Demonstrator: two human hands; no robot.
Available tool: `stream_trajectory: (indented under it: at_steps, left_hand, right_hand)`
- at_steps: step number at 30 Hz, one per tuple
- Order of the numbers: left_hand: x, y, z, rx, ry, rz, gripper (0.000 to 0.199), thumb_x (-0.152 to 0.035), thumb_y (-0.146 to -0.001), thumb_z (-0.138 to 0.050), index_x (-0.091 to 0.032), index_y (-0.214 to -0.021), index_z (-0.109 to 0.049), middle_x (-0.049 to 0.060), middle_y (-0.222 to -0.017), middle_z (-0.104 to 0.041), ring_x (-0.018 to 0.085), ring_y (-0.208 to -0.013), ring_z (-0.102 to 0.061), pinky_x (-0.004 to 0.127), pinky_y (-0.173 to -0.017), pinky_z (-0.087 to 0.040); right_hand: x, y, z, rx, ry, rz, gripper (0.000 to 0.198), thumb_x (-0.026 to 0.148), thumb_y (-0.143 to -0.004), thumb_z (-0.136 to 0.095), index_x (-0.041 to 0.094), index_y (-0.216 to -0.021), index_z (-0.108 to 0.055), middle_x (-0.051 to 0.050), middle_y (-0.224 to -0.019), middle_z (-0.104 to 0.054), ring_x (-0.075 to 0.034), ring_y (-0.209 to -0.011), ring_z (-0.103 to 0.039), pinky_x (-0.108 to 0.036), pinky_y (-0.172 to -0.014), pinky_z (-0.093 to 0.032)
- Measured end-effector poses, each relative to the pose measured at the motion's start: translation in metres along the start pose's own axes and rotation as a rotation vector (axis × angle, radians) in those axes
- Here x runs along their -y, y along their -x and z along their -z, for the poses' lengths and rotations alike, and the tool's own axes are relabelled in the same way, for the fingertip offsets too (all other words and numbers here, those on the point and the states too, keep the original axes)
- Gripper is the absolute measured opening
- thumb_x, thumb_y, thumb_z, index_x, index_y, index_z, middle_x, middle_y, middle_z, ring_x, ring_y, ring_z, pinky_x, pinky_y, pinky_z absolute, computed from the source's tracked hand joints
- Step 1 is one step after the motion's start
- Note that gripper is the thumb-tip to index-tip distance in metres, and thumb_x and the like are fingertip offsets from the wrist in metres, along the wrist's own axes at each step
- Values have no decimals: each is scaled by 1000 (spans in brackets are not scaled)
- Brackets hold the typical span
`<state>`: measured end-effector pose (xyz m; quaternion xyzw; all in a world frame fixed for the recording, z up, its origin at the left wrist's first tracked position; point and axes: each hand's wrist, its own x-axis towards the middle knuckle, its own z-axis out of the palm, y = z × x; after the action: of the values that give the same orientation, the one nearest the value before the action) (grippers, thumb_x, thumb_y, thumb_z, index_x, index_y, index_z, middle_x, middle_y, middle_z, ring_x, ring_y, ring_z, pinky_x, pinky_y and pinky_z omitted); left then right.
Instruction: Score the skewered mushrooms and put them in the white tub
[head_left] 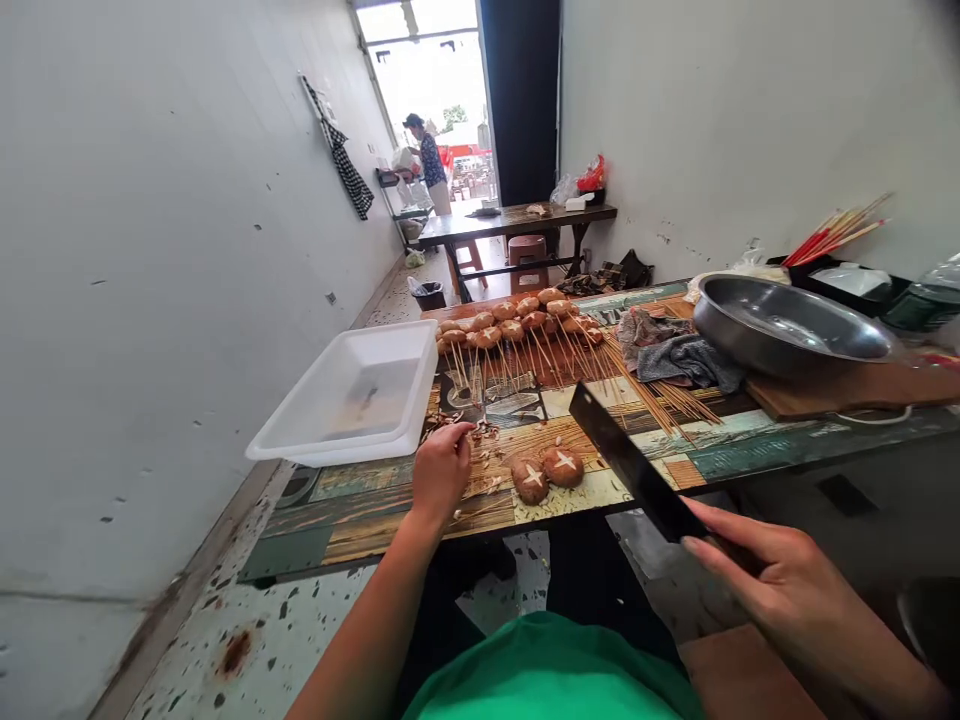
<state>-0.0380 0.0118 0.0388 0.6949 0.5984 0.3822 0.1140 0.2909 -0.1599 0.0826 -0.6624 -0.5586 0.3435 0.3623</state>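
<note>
My right hand (780, 565) grips the handle of a dark-bladed kitchen knife (626, 455). Its blade slants up and left above the table's near edge. Over a scatter of dark and pale mushroom trimmings (484, 435), my left hand (442, 470) is closed in a pinch; whatever lies between the fingertips is hidden. To the right of that hand, two brown mushroom caps (546, 473) with white star-shaped cuts rest side by side near the edge. Farther back lies a heap of skewered mushrooms (510, 322), several with similar cuts, their sticks pointing toward me.
A white plastic tub (337, 435) stands at the left. Loose bamboo skewers (664, 400), grey cloths (686, 358) and a metal bowl (795, 320) on a wooden board (847, 392) occupy the right. Behind are another table (510, 222) and a person (431, 165) by the doorway.
</note>
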Motion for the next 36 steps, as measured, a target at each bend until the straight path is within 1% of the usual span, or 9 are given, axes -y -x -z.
stream_trajectory:
  at_steps: [2,5,6,10,13,20,26,33,36]
  left_hand:
    - [7,0,0,4,-116,-62,31,-19,-86,-48,-17,-100,-76,12,-116,-75,25,-107,-71,38,-99,-54]
    - [13,7,2,26,-180,-143,28,-28,-88,-49,-19,-89,-76,11,-114,-76,26,-101,-72,36,-90,-57]
    - [14,11,3,27,-185,-169,28,-33,-89,-50,-21,-84,-75,9,-103,-78,25,-92,-73,35,-83,-57]
    - [18,24,7,-82,-283,-198,39,-52,-89,-49,-23,-72,-68,7,-80,-74,25,-65,-66,31,-52,-44]
    - [16,29,7,-58,-243,-250,38,-55,-87,-51,-25,-67,-61,5,-70,-69,24,-63,-63,29,-47,-36]
    - [8,37,5,-96,-295,-312,39,-51,-92,-49,-24,-67,-59,5,-65,-65,23,-59,-59,27,-47,-29]
    - [14,39,-1,-110,-280,-393,38,-41,-95,-51,-22,-63,-60,4,-61,-64,20,-58,-60,28,-54,-37]
    - [23,42,-9,-97,-271,-366,37,-37,-98,-51,-22,-66,-62,3,-66,-67,18,-61,-62,27,-61,-44]
    - [21,43,-11,-76,-264,-347,36,-34,-99,-49,-22,-67,-62,3,-67,-67,18,-63,-62,28,-64,-45]
  right_hand:
    - [0,-2,-3,31,361,182,44,40,-93,-60,16,-128,-72,-14,-105,-78,-30,-93,-74,-40,-81,-60]
    - [11,-3,-18,141,872,238,46,23,-100,-48,8,-141,-61,-17,-93,-77,-31,-78,-75,-41,-67,-60]
    - [17,-3,-24,153,918,223,45,21,-99,-50,7,-141,-61,-17,-90,-76,-32,-76,-75,-40,-64,-59]
    - [41,-16,-41,152,932,159,43,19,-100,-52,11,-141,-59,-16,-99,-75,-28,-83,-75,-35,-63,-59]
    - [46,-34,-46,169,930,123,40,17,-101,-54,11,-140,-56,-12,-108,-73,-22,-90,-72,-32,-70,-60]
    - [47,-63,-68,156,930,108,33,27,-101,-62,16,-132,-60,-8,-117,-68,-21,-97,-69,-35,-76,-62]
    - [43,-83,-85,90,982,66,33,33,-101,-63,15,-128,-62,-9,-115,-69,-20,-93,-70,-36,-76,-62]
    - [28,-92,-64,55,1043,65,27,34,-101,-62,14,-119,-65,-7,-108,-70,-19,-90,-69,-36,-78,-60]
    - [24,-88,-64,67,1056,89,25,34,-102,-60,14,-114,-66,-7,-104,-70,-19,-89,-69,-37,-79,-59]
